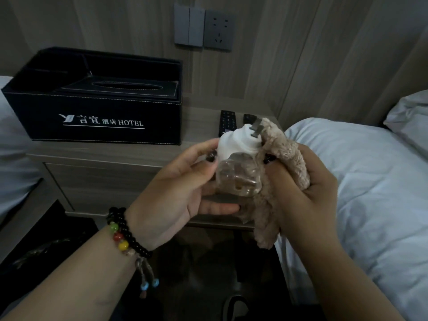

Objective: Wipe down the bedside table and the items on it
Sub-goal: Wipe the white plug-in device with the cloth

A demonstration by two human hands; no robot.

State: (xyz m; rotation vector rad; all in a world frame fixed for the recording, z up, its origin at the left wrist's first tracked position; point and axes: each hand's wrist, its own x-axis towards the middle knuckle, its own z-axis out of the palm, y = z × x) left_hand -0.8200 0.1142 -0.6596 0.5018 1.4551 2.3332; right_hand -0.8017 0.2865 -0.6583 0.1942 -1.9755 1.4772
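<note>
My left hand (178, 188) holds a plug-in device (238, 163) with a white top, two metal prongs and a clear bottle below, in front of the wooden bedside table (111, 158). My right hand (308, 188) grips a fluffy beige cloth (287, 158) and presses it against the device's right side. A black hotel tissue box (97, 105) stands on the table's left. A black remote control (227, 122) lies on the table behind the device, and the tip of a second remote (249, 118) shows beside it.
A white bed (370, 193) lies to the right with a pillow (410, 121). Wall switches and a socket (218, 31) sit on the panel above the table. More white bedding (11, 163) is at the left. The floor below is dark.
</note>
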